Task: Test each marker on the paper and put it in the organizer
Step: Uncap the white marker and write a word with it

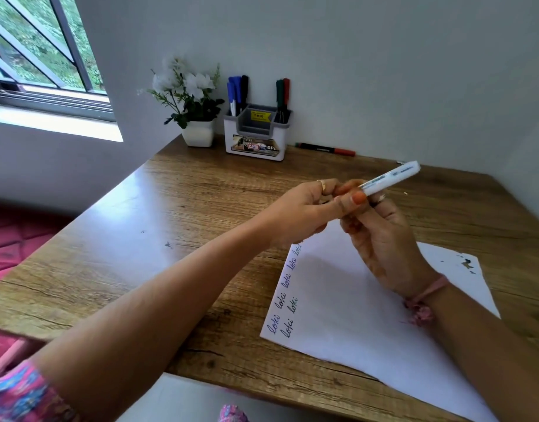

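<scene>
Marker tip hidden, both hands gripping

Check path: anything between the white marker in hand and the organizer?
Nothing visible. Both hands hold the white marker above the table; bare wood lies between it and the organizer. The red marker lies off to its right.
</scene>
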A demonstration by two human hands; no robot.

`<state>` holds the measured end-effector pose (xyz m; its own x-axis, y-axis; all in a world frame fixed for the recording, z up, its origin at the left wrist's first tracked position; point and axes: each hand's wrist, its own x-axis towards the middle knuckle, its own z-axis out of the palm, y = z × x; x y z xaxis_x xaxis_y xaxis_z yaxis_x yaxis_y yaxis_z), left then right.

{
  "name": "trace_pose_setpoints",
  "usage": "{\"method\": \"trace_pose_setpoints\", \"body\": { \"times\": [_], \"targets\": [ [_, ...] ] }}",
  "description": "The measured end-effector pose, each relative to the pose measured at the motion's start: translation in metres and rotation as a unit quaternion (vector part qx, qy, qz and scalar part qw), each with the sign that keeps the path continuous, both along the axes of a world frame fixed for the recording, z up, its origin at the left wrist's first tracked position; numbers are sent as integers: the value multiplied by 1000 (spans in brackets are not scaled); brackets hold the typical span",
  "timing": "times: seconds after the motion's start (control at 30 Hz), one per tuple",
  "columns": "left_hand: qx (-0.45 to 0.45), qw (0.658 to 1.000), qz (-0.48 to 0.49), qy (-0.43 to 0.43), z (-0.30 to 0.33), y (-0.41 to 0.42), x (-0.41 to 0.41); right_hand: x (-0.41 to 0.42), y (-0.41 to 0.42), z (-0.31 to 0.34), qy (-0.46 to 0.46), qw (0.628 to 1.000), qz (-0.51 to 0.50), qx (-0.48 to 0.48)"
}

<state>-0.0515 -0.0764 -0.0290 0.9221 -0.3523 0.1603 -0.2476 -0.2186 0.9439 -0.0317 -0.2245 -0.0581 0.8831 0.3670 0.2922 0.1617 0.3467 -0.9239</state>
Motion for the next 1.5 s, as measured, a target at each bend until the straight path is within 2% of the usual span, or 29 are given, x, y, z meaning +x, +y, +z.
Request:
{"method": "trace_pose_setpoints", "body": {
  "times": [0.13, 0.27, 0.4, 0.43, 0.5, 0.57, 0.67, 0.77, 0.83, 0.93, 1.0, 1.2, 1.5],
  "targets": [
    [21, 1000, -2, -7, -1, 1, 1, -2, -3, 4, -11, 1000, -10, -2],
    [56, 998, -27, 30, -2, 13, 6, -4, -1, 9, -16, 999, -36, -2],
    [75, 995, 43, 42, -11, 45, 24, -2, -4, 11, 41, 995, -85, 38],
    [97, 993, 69, 22, -14, 51, 28, -2, -5, 11, 52, 994, -88, 40],
    [203, 973, 100, -41, -17, 58, 36, -3, -5, 10, 60, 994, -81, 31],
    [308, 945, 77, -77, -18, 58, 42, -7, -2, 9, 49, 997, -58, 5],
    [364, 927, 28, -89, -18, 56, 45, -9, 0, 7, 3, 997, -35, -75],
    [382, 920, 6, -87, -17, 56, 48, -14, 0, 12, -56, 983, -10, -175],
    [397, 912, -2, -101, -19, 56, 50, -17, 0, 17, -84, 969, 46, -227],
    [409, 906, -6, -109, -21, 58, 54, -17, -2, 22, -91, 943, 158, -279],
    [406, 907, -3, -110, -22, 59, 55, -15, -2, 21, -76, 935, 192, -288],
    [401, 910, -17, -105, -22, 59, 56, -15, 3, -2, -69, 957, 132, -249],
    [392, 917, -22, -68, -18, 60, 53, -17, -1, -7, -98, 950, 127, -269]
  ]
}}
